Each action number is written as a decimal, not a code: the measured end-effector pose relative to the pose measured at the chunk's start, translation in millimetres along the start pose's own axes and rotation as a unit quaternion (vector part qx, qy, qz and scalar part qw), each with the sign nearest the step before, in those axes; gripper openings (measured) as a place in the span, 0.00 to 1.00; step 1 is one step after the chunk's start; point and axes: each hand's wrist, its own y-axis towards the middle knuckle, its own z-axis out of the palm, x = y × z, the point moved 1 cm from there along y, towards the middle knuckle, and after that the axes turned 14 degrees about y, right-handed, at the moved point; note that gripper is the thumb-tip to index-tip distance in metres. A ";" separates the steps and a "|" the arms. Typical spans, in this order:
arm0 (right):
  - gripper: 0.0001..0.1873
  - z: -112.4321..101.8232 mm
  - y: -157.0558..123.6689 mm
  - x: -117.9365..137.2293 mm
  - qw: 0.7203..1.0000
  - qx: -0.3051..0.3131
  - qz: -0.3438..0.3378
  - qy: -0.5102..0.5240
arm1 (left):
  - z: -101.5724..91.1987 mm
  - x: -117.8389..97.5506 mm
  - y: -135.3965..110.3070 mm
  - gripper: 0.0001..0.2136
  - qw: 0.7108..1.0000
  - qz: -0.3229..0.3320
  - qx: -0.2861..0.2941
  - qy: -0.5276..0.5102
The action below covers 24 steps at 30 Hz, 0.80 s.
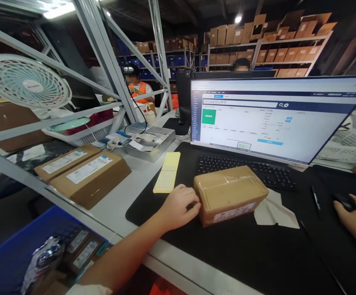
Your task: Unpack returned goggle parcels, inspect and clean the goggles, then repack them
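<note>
A taped brown cardboard parcel with a white label on its near side lies on the black desk mat, in front of the keyboard. My left hand rests against the parcel's left end, fingers curled round its edge. My right hand lies on a black mouse at the right, fingers curved over it. A crumpled piece of pale paper sits just right of the parcel.
A monitor stands behind the keyboard. Two labelled parcels, a yellow label sheet, a metal tray and a fan are on the left. A blue bin sits below. A pen lies by the mouse. Two people sit beyond.
</note>
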 end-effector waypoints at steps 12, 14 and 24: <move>0.38 4.8 -2.5 6.9 1.000 0.008 -0.026 0.012 | 11.1 -2.6 -0.6 0.07 0.998 -0.047 -0.035 0.032; 0.38 7.1 -1.8 4.5 0.999 0.003 -0.029 0.017 | 12.1 -2.8 -0.3 0.07 0.996 -0.055 -0.042 0.048; 0.32 -2.0 -6.4 18.2 0.999 0.041 -0.021 -0.006 | 14.6 1.9 1.1 0.08 0.997 -0.055 -0.046 0.027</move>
